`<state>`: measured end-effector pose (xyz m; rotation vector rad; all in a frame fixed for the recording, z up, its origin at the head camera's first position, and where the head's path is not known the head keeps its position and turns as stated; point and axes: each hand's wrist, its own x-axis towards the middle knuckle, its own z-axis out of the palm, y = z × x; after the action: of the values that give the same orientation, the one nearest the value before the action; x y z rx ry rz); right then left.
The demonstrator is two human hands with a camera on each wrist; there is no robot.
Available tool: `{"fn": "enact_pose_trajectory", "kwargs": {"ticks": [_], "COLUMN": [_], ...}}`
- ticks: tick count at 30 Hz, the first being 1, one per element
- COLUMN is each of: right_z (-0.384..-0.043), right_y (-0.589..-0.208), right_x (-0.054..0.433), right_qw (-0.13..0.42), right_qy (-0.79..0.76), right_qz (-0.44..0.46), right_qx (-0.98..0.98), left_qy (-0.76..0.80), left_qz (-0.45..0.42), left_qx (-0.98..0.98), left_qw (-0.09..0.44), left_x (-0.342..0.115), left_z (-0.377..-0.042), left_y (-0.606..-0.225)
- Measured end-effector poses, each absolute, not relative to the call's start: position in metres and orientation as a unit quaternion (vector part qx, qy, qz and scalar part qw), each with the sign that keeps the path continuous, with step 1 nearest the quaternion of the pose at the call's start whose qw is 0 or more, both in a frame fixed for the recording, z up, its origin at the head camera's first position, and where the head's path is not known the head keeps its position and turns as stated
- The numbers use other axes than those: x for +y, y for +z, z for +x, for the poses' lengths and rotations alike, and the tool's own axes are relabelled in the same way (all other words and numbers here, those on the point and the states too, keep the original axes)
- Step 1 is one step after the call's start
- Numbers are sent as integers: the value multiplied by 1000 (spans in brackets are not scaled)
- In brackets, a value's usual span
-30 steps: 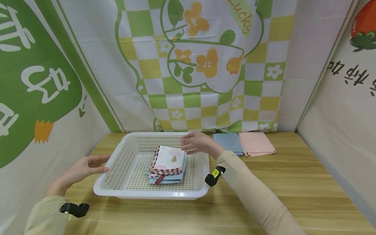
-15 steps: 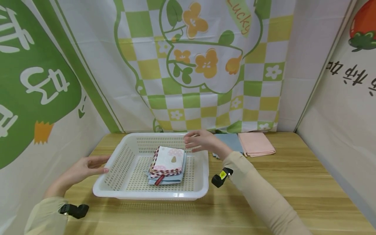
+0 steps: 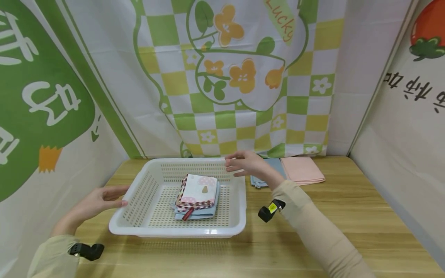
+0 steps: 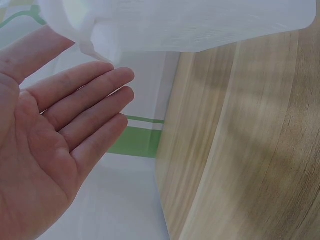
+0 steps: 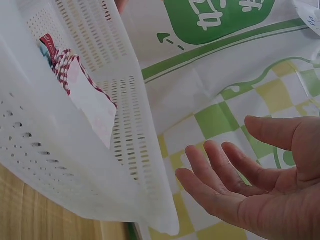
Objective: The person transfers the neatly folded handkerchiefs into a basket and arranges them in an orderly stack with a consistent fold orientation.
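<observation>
A white plastic basket (image 3: pixel 177 231) with slotted walls stands on the table. Inside it lies a stack of folded cloths: a white one with a mushroom print (image 3: pixel 201 188) and checked edging on top, a light blue one (image 3: pixel 205 213) below. At the basket's left rim is my left hand (image 3: pixel 94 204), its thumb touching the edge; the left wrist view shows its other fingers straight beneath the rim. My right hand (image 3: pixel 250 166) hangs above the back right corner with loosely bent fingers, holding nothing and apart from the rim in the right wrist view.
Right of the basket, at the back of the wooden table (image 3: pixel 313 231), lie a folded blue cloth (image 3: pixel 276 166) and a folded pink cloth (image 3: pixel 301 170). Printed fabric walls (image 3: pixel 240 127) close off the back and both sides.
My right hand has moved right, from beside the stack to above the basket's back right corner. The left hand stays at the left rim, and the stack lies as before.
</observation>
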<state>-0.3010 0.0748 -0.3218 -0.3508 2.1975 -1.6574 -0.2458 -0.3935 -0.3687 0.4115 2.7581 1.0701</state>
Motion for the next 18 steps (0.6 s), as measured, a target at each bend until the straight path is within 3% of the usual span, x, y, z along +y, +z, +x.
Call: {"fn": "enact_pose_trajectory", "kwargs": {"ticks": [18], "right_z": [-302], "right_y": [-322], "right_x": [110], "right_qw": [136], "right_qy": [-580], "right_qz": [-116], "right_qx": [795], "left_qy": [337], "left_qz": [138], "left_qx": [929], "left_qw": [64], "left_x": [-393], "left_z": [-246], "left_y": [-368]}}
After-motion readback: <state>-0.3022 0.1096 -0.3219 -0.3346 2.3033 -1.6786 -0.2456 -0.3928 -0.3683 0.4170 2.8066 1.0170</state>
